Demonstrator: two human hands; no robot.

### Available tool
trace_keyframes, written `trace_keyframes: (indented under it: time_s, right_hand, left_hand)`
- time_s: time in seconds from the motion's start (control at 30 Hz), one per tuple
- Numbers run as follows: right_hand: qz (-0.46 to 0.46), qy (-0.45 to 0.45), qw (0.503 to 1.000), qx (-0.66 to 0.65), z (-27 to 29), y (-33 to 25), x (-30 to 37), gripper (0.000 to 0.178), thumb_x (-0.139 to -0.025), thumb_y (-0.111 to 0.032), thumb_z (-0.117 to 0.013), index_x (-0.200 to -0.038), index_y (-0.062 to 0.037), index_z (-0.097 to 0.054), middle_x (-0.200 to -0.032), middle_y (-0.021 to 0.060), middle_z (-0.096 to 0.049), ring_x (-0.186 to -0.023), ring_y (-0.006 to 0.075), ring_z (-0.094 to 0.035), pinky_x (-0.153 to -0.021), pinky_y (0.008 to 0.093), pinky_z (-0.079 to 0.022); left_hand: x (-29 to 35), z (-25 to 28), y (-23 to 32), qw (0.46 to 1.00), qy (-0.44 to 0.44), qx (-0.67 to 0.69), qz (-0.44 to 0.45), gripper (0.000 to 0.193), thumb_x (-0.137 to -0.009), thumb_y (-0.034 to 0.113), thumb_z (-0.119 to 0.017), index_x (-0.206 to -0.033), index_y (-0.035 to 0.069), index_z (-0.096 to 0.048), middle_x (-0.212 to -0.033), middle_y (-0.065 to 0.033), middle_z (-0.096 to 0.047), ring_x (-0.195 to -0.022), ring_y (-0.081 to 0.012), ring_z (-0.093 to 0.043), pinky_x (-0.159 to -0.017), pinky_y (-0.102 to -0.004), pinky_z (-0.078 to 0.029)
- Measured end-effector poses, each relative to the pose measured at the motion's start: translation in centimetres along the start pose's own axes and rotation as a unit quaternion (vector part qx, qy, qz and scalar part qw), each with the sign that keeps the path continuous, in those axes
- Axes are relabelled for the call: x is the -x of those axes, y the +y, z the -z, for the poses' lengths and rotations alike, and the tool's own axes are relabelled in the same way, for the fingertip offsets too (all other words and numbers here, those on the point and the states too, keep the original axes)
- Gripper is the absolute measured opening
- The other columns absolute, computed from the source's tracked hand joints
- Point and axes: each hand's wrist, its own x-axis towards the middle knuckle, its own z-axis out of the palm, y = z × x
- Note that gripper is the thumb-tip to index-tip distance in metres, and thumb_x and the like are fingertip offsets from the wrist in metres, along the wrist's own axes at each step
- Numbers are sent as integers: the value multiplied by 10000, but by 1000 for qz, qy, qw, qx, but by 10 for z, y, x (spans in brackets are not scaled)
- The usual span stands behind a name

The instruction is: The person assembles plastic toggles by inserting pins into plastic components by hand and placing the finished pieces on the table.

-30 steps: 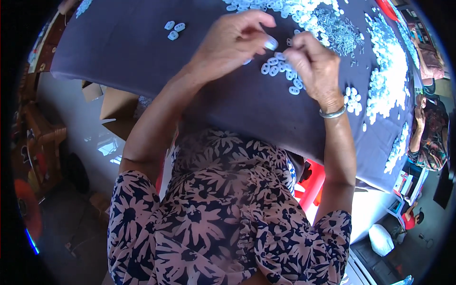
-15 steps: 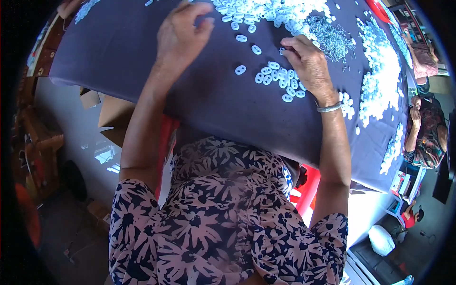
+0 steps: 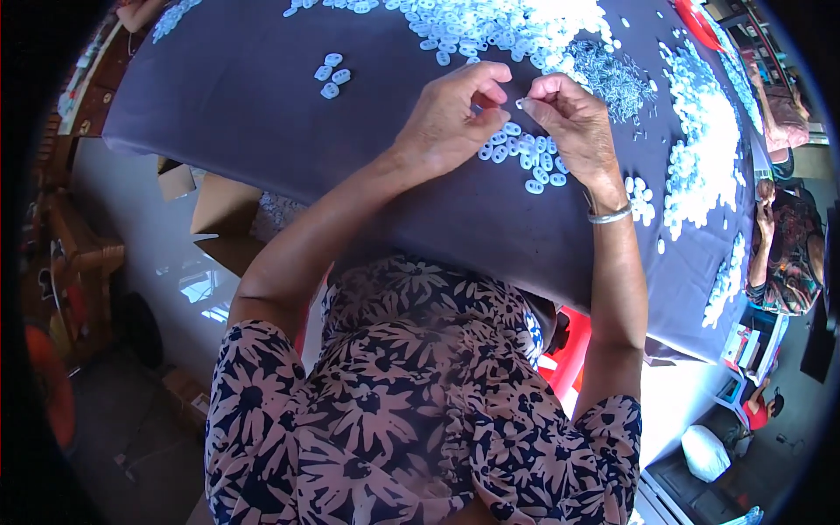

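Note:
My right hand (image 3: 573, 122) pinches a small pale piece (image 3: 520, 104) between thumb and forefinger; its details are too small to make out. Facing it from the left, my left hand (image 3: 459, 114) has its thumb and forefinger apart, with nothing visible between them. Below both hands lies a cluster of white oval pieces with two holes each (image 3: 535, 185). Beyond my fingers spreads a large heap of the same ovals (image 3: 490, 26). Beside it, just past my right hand, is a pile of thin metal pins (image 3: 612, 79).
Several white ovals (image 3: 330, 90) form a small group on the dark tablecloth (image 3: 236, 96) at the left. Another long heap (image 3: 700, 149) runs along the right side, near a red container (image 3: 697, 22). Other people sit around the table, one at the right (image 3: 787, 236). A cardboard box (image 3: 219, 210) stands below the left edge.
My left hand has come down and right from the upper left to beside my right hand, uncovering the small group of ovals at the left. My right hand stays almost in place.

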Motion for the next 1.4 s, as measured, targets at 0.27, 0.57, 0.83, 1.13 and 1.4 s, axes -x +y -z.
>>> trace_keyframes:
  time_s: [0.27,0.57,0.83,1.13,1.4]
  right_hand:
    - [-9,-5,1000,-4,-13,-11,7,54,-875,1,-587,-913,-22,-618,-784,-41,-573,-679,19,-471,-598,169,-395]
    - [-35,3,999,-27,-11,-14,8,78,-876,-50,-595,-923,-19,-649,-782,3,-632,-655,42,-515,-605,192,-433]
    - [-36,-11,998,-58,-20,-1,6,53,-870,-22,-604,-905,-20,-644,-795,-26,-613,-673,17,-508,-590,166,-412]
    - [14,70,991,116,73,-3,7,52,-837,-48,-653,-887,-35,-659,-781,-34,-616,-708,47,-536,-638,195,-436]
    - [-131,22,915,380,86,6,12,202,-715,-212,-729,-773,-24,-682,-631,50,-613,-596,121,-566,-579,283,-458]
  left_hand:
    - [3,-3,-2,997,15,71,-2,354,-837,5,-638,-1170,53,-529,-912,-21,-609,-797,-66,-587,-706,-207,-494]
    - [0,-3,2,993,22,110,-38,318,-848,-31,-597,-1148,61,-543,-877,6,-587,-768,-36,-559,-664,-191,-473]
    - [2,5,-11,989,-2,146,-34,307,-854,-32,-593,-1146,51,-546,-850,7,-601,-711,-28,-526,-600,-176,-426]
    - [3,2,-8,991,5,130,-29,328,-851,-55,-595,-1147,27,-481,-829,-16,-589,-765,-41,-535,-691,-187,-450]
    - [2,-2,-11,993,30,111,-27,320,-845,-62,-598,-1131,24,-484,-820,-17,-594,-747,-40,-541,-683,-185,-457]
